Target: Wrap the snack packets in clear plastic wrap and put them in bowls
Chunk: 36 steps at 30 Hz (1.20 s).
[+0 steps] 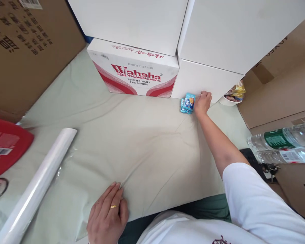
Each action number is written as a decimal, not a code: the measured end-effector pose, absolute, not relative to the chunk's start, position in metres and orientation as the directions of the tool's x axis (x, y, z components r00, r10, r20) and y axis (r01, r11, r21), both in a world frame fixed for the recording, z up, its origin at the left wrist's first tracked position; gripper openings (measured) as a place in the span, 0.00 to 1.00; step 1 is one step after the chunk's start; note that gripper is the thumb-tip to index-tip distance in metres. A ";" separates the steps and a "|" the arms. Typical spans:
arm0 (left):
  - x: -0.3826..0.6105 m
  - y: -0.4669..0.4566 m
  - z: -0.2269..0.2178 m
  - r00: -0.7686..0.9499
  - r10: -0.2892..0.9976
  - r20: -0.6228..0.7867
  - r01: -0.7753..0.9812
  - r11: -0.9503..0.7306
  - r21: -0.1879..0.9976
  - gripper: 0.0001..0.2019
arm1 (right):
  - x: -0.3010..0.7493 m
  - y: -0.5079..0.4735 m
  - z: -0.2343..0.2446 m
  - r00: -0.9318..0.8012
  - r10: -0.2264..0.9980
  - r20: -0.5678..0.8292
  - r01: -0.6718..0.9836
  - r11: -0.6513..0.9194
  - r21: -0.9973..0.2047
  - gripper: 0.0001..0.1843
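Observation:
My right hand [203,103] reaches far across the cloth-covered table, close against the right edge of some small blue snack packets [189,101]. Its fingers are curled, and whatever may be between them is hidden. The packets lie in a small overlapping pile in front of a plain white box [203,79]. Near the table's front edge my left hand [108,213], with a gold ring on one finger, rests palm down on the table cover [142,145]. Its fingers lie stretched out and it holds nothing.
A Wahaha water carton [137,73] stands left of the white box. On the left lie a white plastic roll [38,183] and a red container [8,145]. To the right are a tub of snacks [231,100], clear bottles [282,139], keys [271,169] and cardboard boxes [282,81].

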<state>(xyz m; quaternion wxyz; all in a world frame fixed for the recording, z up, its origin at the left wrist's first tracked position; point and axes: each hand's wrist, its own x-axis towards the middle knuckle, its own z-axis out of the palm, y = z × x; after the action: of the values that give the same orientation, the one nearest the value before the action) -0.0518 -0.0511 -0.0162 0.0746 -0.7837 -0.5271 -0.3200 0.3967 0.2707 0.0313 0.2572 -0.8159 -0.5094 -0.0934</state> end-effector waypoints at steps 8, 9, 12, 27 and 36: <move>-0.051 -0.051 -0.017 0.233 0.779 0.582 0.832 -0.470 0.296 0.12 | 0.370 0.224 0.029 -0.062 0.975 0.216 0.969 0.111 -0.219 0.26; -0.053 -0.052 -0.013 0.221 0.787 0.576 0.810 -0.477 0.340 0.11 | 0.368 0.221 0.030 -0.082 0.979 0.188 0.966 0.124 -0.228 0.27; -0.068 -0.054 0.005 0.053 0.816 0.575 0.773 -0.398 0.493 0.08 | 0.366 0.208 0.041 -0.050 0.971 0.233 0.952 0.117 -0.283 0.29; -0.207 0.030 0.040 -0.415 0.895 -0.162 0.833 0.445 0.328 0.16 | 0.338 -0.033 -0.006 -0.099 0.948 0.303 0.758 0.269 -0.594 0.19; -0.157 -0.001 0.071 -0.353 0.925 -0.137 0.689 0.356 0.631 0.17 | 0.309 -0.048 0.018 0.256 0.960 0.112 0.429 -0.009 -0.903 0.21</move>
<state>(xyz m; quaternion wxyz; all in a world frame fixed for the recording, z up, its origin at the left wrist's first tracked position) -0.1572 -0.0007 0.0714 -0.2447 -0.5132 -0.7864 -0.2416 0.3088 -0.0482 0.0177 0.4563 -0.6479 -0.5360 0.2911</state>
